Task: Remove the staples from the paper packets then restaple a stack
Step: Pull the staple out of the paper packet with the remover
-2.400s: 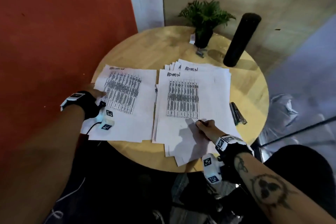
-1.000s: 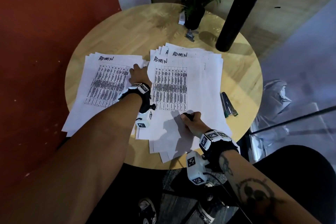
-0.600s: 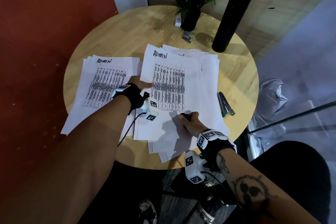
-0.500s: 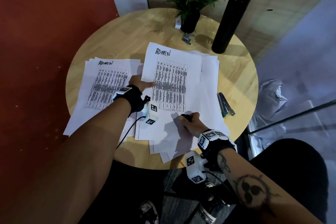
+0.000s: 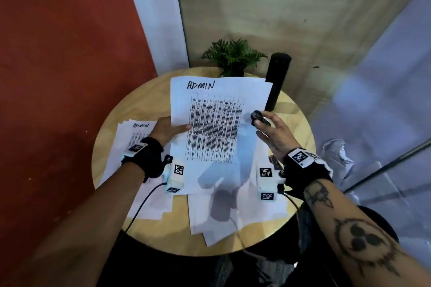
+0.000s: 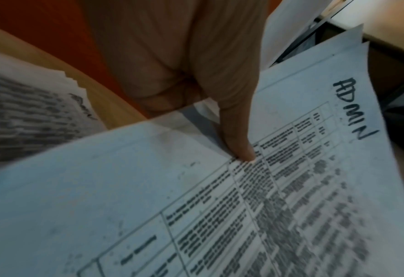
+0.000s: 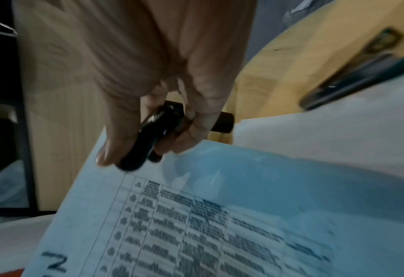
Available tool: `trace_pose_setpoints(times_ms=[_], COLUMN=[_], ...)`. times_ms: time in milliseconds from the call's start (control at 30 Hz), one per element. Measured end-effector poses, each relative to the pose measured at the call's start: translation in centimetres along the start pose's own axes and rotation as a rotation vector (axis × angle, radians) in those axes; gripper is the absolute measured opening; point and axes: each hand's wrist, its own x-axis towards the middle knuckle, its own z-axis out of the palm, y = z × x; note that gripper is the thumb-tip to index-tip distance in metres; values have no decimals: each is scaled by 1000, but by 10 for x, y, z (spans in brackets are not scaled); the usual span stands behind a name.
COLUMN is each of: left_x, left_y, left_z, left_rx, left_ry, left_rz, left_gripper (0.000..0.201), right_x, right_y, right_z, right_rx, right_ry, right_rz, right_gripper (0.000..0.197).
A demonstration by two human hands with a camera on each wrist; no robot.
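- Left hand: thumb and fingers pinch paper packet at its 9 o'clock edge, lifted off table.
- Right hand: fingers curled round black staple remover, at packet's 3 o'clock.

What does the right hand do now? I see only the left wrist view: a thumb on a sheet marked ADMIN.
Observer: The right hand pinches a small black tool, likely the staple remover, beside the right edge of the lifted sheet.
Operator: Is a stapler near?
Observer: A dark tool with a green end lies on the table, right of the papers; I cannot tell whether it is the stapler.
Operator: What stands at the far edge?
Observer: A potted plant and a black cylinder.
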Motion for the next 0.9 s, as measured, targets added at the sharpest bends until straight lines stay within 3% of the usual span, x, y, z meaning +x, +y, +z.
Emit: trace_pose_setpoints(times_ms=[100,167,233,300,367,567,667,733,800,833,900], left_x=[-2,-5,-7,-6,-3,0,-9,-24,-41,-48,-49], left_y=[18,30,42,55,68,120,164,190,199,194,165], left_z=[-15,-23,-28,-29,-29,-26,-28,-33,-35,-33,-26], left_rx=[-24,-38,-22,-4,-41,-11,-55,-34,8,14,29], left_ry=[-97,-172,-211,-177,-88,-40,86,155,164,142,57], left_rz=[-19,-19,7,62,106,207,484,708,841,828,655], left_gripper=[31,52,69,44,12,11,15,13,13,13,26], right_x=[4,6,8,10,11,11,3,-15,-37,-45,-49], right_y=[-30,-42,-50,-56,-59,-85,-127,-157,-167,-161,-129], right_z=[8,11,13,13,13,19,39,44,34,24,6], right_rx=[1,30,49,62,55,-56,-135,-99,-41,-65,-220], right_ry=[-184,-272,-301,-319,-326,-328,-324,-339,-389,-398,-389], right_rz=[-1,-3,-26,-37,-45,-81,-288,-454,-543,-538,-432], right_gripper=[33,68,87,90,90,85,43,39,39,40,42])
